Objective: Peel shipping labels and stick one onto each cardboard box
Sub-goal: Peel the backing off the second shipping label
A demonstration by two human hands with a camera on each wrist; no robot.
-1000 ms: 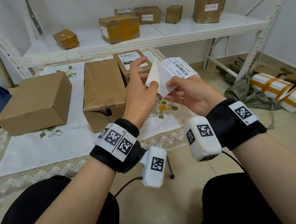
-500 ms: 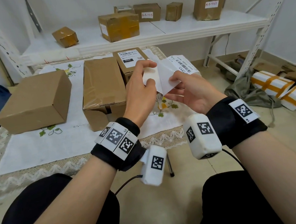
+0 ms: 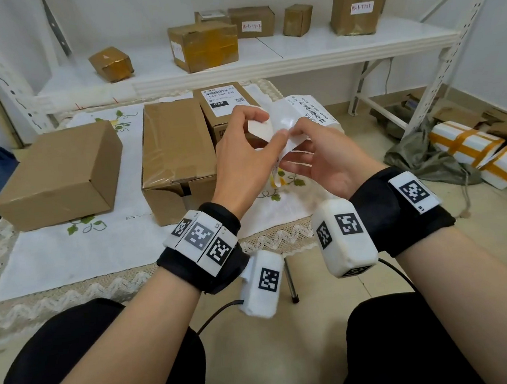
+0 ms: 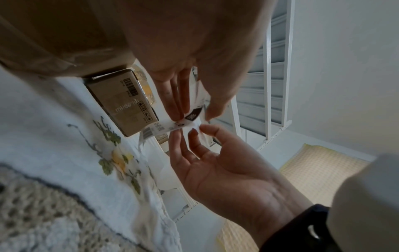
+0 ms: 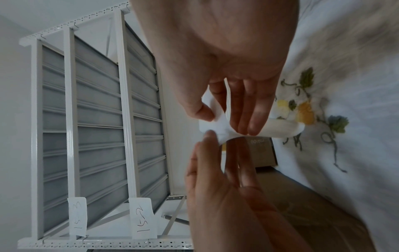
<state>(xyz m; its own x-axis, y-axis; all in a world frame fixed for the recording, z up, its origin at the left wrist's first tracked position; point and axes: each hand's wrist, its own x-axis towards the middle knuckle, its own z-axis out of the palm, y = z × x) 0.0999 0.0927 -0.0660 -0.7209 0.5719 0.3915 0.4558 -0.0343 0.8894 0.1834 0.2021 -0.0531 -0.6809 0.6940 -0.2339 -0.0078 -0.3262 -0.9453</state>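
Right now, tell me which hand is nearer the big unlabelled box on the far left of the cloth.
Left. The left hand is in the air to the right of that box, beyond the middle box; the right hand is farther right.

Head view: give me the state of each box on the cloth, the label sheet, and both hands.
large box: closed, no label showing.
taped middle box: closed, top bare.
small box: labelled on top.
shipping label sheet: held in the air, partly peeled, one corner curled.
left hand: pinches the curled corner.
right hand: pinches the sheet.
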